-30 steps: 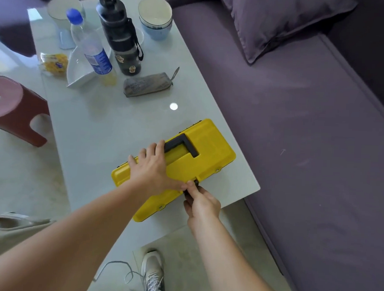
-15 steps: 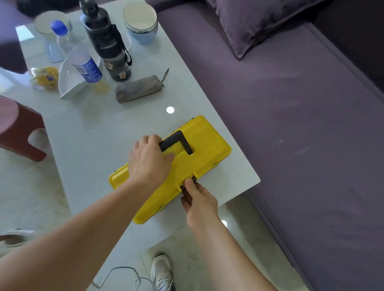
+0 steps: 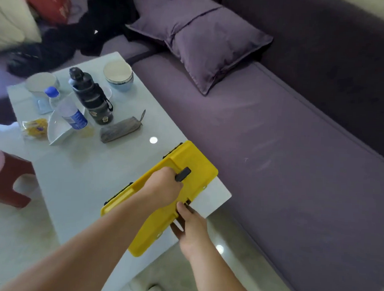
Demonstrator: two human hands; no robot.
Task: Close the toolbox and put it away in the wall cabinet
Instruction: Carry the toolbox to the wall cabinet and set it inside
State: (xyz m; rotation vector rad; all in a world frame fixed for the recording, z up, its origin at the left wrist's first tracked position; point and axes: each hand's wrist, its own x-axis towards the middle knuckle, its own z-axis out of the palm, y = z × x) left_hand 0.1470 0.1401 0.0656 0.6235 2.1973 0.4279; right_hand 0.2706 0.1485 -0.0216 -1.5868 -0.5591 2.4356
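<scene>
A yellow toolbox [image 3: 192, 160] with its lid down lies near the front right corner of the white coffee table [image 3: 79, 184]. My left hand [image 3: 162, 188] is wrapped around its black handle [image 3: 183, 174] on the lid. My right hand [image 3: 190, 226] is at the box's near long side, with fingertips on a black latch [image 3: 187, 202]. The box's near end seems tilted up off the table. No wall cabinet is in view.
At the table's far end stand a black flask [image 3: 92, 99], a water bottle [image 3: 67, 109], two bowls [image 3: 119, 75], a white dish [image 3: 59, 128], a snack packet [image 3: 34, 126] and a grey pouch [image 3: 120, 129]. A purple sofa [image 3: 274, 149] with a cushion [image 3: 200, 42] runs along the right. A red stool [image 3: 7, 177] stands left.
My left hand has gone from resting flat on the lid to gripping the handle. The view has swung up and back, showing more sofa. My right hand stays at the front latch.
</scene>
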